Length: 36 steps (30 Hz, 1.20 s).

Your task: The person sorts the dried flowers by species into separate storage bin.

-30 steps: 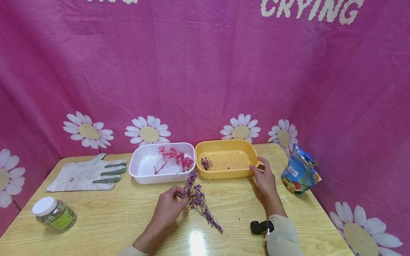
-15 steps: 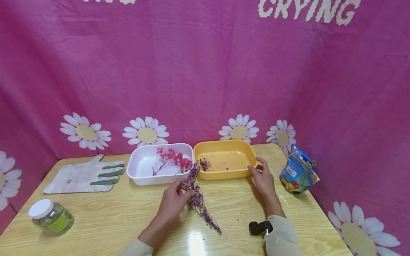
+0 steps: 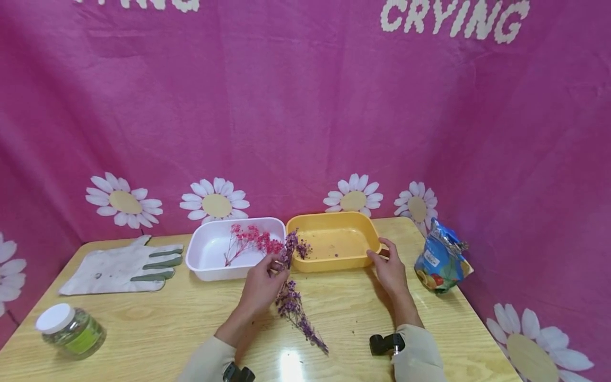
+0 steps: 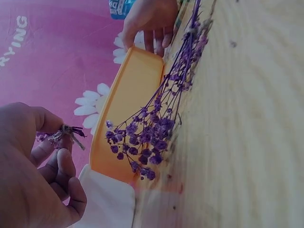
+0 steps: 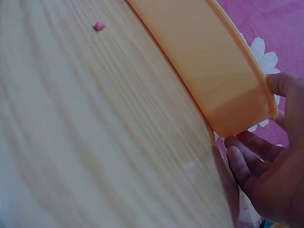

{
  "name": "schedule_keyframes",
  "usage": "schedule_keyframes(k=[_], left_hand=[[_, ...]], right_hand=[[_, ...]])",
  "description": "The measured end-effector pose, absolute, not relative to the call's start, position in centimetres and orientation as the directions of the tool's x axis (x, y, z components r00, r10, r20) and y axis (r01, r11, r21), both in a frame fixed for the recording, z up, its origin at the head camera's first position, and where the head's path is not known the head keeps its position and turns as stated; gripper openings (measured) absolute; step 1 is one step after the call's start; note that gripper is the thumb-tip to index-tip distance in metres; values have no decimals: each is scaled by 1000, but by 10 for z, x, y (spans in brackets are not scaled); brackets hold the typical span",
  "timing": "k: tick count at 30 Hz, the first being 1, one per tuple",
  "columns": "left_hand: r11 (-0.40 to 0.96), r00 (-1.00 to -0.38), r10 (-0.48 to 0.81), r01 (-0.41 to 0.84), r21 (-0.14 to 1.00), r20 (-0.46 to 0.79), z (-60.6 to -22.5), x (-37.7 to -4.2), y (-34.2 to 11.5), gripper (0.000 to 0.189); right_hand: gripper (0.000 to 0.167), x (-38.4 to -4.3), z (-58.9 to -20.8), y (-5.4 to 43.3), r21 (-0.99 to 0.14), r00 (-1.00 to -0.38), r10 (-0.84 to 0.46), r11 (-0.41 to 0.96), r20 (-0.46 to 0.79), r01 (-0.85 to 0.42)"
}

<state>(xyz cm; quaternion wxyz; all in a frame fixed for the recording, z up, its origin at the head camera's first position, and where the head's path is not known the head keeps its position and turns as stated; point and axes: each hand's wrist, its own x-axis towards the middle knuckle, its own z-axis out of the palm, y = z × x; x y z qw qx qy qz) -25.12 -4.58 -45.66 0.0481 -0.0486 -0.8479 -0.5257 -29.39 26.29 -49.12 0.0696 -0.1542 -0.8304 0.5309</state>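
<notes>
My left hand [image 3: 261, 286] pinches a small bunch of purple dried flowers [image 3: 291, 243] by its stems; in the left wrist view, twine [image 4: 71, 135] shows round those stems at the fingertips. The held flower heads overlap the near left corner of the yellow tray [image 3: 334, 263]. On the table below lies a second, longer purple bunch [image 3: 297, 314], apart from the fingers. My right hand [image 3: 391, 270] grips the tray's right end, thumb at the rim [image 5: 273, 97] and fingers under its end. A purple sprig [image 3: 303, 249] lies inside the tray's left end.
Left of the yellow tray stands a white tray [image 3: 210, 274] with pink dried flowers [image 3: 250, 239]. A pair of work gloves [image 3: 114, 268] and a white-lidded jar [image 3: 71, 329] are at the left. A blue snack bag [image 3: 441, 260] stands at the right edge.
My left hand has moved forward and slightly right with its purple bunch, away from the bunch on the table toward the yellow tray. The right hand keeps its grip on the tray.
</notes>
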Motion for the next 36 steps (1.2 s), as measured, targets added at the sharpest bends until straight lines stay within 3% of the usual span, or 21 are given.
schedule_keyframes(k=[7,27,36], left_hand=[[493,-986,51,160,855,156,-449,-267,-36,17],[675,-985,3,130,726,173,-423,-312,-15,24],[693,-984,58,160,703,167,-429,-307,-15,33]], right_hand=[[57,-292,-490,264,-907,-941,335,377,-55,187],[54,-292,-492,265,-903,-947,320,394,-38,170],[55,-292,-492,264,-904,-948,317,394,-35,166]])
